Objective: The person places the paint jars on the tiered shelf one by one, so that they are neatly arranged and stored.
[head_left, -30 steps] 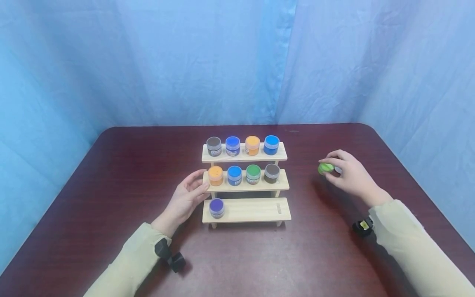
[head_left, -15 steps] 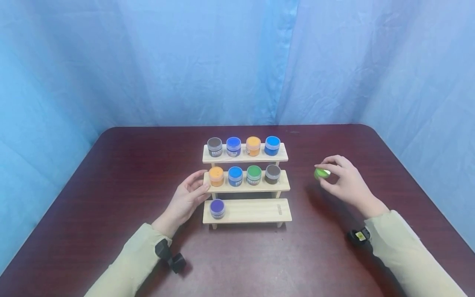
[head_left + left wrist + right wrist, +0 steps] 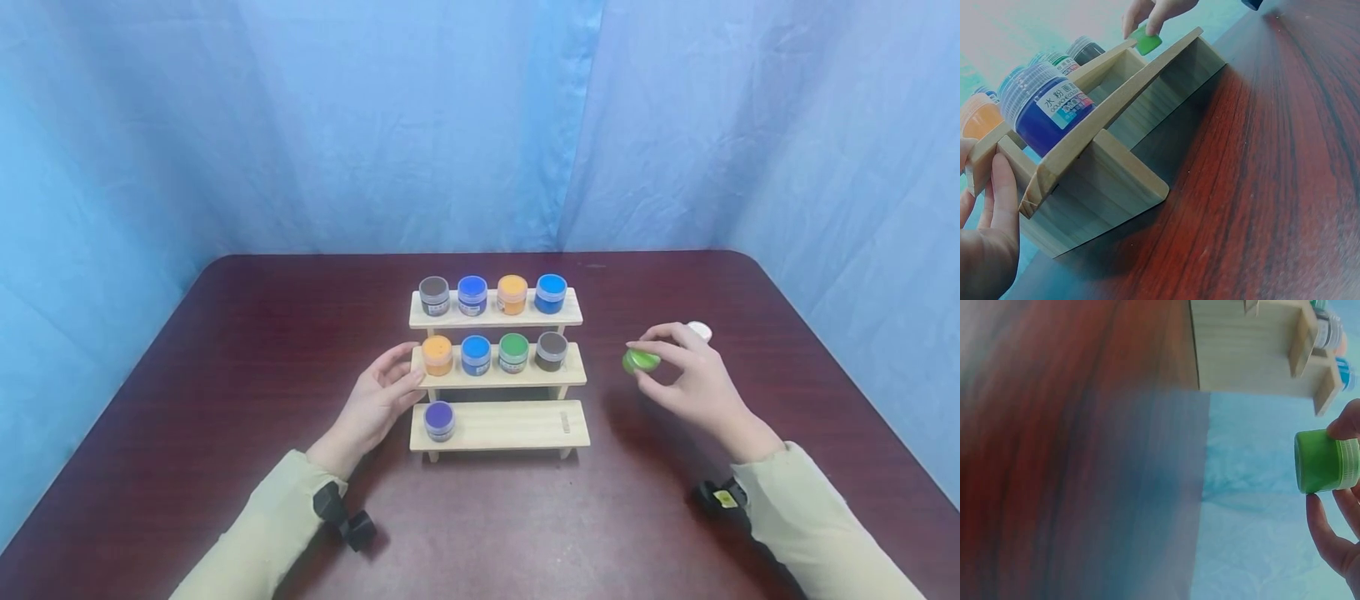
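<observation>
My right hand (image 3: 693, 379) pinches a light green paint jar (image 3: 640, 361) between thumb and fingers, to the right of the three-tier wooden stand (image 3: 510, 427). In the right wrist view the green jar (image 3: 1321, 461) hangs above the table with its clear lid toward the palm. My left hand (image 3: 378, 396) grips the left end of the middle shelf; its fingers (image 3: 1004, 194) show at the board in the left wrist view. A purple jar (image 3: 439, 422) stands at the left of the bottom shelf. Orange (image 3: 437, 357), blue, green and dark brown jars line the middle shelf.
On the top shelf stand dark grey (image 3: 434, 297), blue, orange (image 3: 512, 295) and lighter blue jars. A small white round thing (image 3: 700, 331) shows on the dark red table (image 3: 300, 317) behind my right hand. Blue curtains (image 3: 420, 125) hang around the table's back and sides.
My right hand has carried the light green jar left toward the stand, uncovering the white round thing behind it. The left hand keeps its grip on the shelf.
</observation>
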Tool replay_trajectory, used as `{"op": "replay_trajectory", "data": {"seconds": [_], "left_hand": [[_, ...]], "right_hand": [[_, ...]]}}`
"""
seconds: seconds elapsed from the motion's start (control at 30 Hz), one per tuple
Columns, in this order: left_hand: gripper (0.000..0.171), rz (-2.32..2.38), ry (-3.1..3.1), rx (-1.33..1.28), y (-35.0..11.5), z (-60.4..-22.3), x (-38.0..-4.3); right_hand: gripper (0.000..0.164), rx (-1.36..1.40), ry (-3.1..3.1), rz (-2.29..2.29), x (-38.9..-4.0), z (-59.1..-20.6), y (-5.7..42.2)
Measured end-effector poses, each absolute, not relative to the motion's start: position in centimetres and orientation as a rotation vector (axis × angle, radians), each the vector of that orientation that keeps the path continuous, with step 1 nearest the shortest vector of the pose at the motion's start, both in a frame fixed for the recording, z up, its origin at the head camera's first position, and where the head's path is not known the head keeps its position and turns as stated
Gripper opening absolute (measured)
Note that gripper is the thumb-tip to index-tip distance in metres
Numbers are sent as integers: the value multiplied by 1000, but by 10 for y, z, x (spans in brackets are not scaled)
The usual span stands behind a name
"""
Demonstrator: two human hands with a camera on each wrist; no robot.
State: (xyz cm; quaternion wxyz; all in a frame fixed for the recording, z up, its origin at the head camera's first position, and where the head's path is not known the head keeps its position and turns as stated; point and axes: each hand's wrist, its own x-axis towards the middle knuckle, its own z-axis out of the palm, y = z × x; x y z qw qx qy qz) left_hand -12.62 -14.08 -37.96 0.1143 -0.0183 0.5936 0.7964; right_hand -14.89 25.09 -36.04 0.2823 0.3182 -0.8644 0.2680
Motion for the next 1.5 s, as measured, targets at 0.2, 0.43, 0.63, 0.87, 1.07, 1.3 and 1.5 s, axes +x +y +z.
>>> {"op": "replay_trajectory", "data": {"seconds": [0.2, 0.43, 0.63, 0.87, 1.07, 1.3, 1.5], "left_hand": [[55, 2339, 1737, -51, -141, -380, -127], [55, 2330, 1751, -53, -141, -381, -128], [56, 2329, 1752, -56, -140, -378, -128], [55, 2326, 1749, -61, -139, -376, -128], [56, 2321, 1757, -70, -140, -375, -128], [56, 2325, 1752, -63, -140, -376, -128], [56, 2336, 1735, -58, -141, -379, -127]], "right_hand": [[35, 932, -2228, 778, -143, -357, 240], [24, 987, -2161, 860, -135, -346, 227], [42, 1047, -2049, 882, -133, -334, 212], [41, 1132, -2019, 918, -130, -316, 190], [37, 1205, -2058, 935, -131, -307, 170], [27, 1366, -2061, 914, -134, -308, 145], [33, 1467, -2067, 857, -136, -316, 125]]}}
